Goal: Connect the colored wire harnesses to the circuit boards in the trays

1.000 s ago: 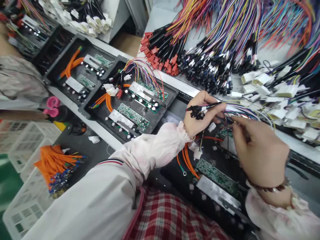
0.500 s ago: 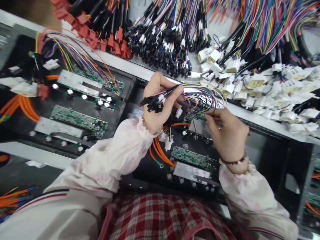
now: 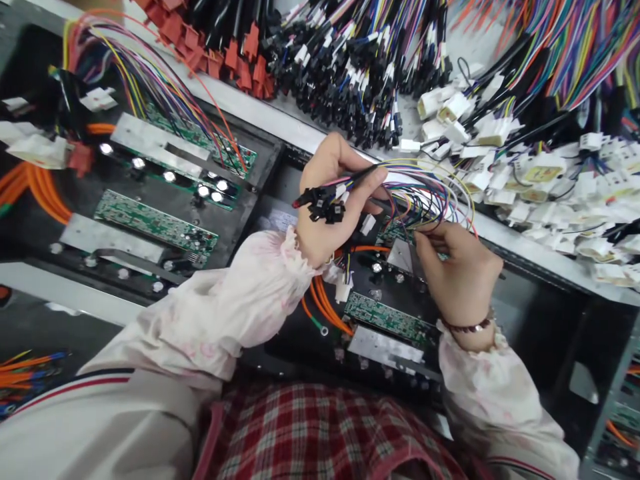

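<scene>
Your right fingertips (image 3: 419,239) are pinched together on the strands of a multicoloured wire bundle (image 3: 425,197), and your left fingers (image 3: 340,155) are curled closed around its black-sleeved section (image 3: 361,179). A cluster of small black connectors (image 3: 323,207) sits just beyond your left hand (image 3: 330,200), against the palm side, while your right hand (image 3: 460,273) lies well to the other side, with a beaded bracelet (image 3: 467,327) at the wrist. The bundle is held up between both hands, above a black tray (image 3: 267,157), not resting on it. Directly beneath your hands, the tray holds a green circuit board (image 3: 387,319), orange cables (image 3: 325,310) and a small white connector (image 3: 367,225). Your pale ruffled sleeves (image 3: 250,300) run back toward a plaid garment (image 3: 320,433). A second black tray (image 3: 145,293) to the left carries a green circuit board (image 3: 155,227) and a fan of coloured wires (image 3: 150,80). Beyond the tray edge lie heaped black connector leads (image 3: 350,80), red connectors (image 3: 220,60) and white connector housings (image 3: 493,130).
</scene>
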Demonstrator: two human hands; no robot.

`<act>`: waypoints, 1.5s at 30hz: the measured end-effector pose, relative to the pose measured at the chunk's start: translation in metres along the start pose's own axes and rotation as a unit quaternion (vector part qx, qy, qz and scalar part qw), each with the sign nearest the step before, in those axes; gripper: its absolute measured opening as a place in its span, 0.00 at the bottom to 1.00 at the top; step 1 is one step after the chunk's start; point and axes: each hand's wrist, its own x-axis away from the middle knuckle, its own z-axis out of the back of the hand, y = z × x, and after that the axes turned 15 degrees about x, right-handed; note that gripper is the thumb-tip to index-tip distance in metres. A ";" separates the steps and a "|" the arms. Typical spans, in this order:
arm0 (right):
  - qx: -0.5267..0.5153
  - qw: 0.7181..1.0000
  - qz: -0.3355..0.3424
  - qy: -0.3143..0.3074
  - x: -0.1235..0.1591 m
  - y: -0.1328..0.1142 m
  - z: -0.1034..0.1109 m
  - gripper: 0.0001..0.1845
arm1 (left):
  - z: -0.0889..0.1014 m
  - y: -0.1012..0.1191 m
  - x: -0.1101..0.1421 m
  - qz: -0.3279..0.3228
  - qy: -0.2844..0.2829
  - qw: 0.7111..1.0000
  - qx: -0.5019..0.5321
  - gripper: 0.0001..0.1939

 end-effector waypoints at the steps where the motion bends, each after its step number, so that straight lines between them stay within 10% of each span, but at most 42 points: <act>1: -0.001 1.000 -0.002 -0.005 0.000 0.000 0.000 0.07 | 0.000 0.000 0.000 0.000 -0.003 1.000 0.004 0.14; 15: 0.028 0.999 -0.011 -0.041 -0.001 -0.005 0.008 0.09 | 0.002 0.001 0.002 -0.003 -0.007 1.000 -0.003 0.14; 29: 0.137 0.987 0.003 -0.085 0.007 0.008 0.060 0.08 | 0.003 0.004 0.001 -0.004 -0.005 1.000 0.005 0.15; 33: 0.072 0.997 -0.007 0.013 0.007 0.007 0.049 0.07 | 0.000 0.008 0.007 -0.037 0.022 0.997 -0.069 0.14; 38: 0.057 0.998 0.011 -0.020 0.008 0.009 0.024 0.03 | -0.003 0.016 0.015 -0.084 0.102 0.955 -0.265 0.13; 45: 0.093 0.996 -0.001 0.006 0.013 0.018 0.021 0.04 | 0.002 0.015 0.011 -0.122 0.044 0.924 -0.359 0.13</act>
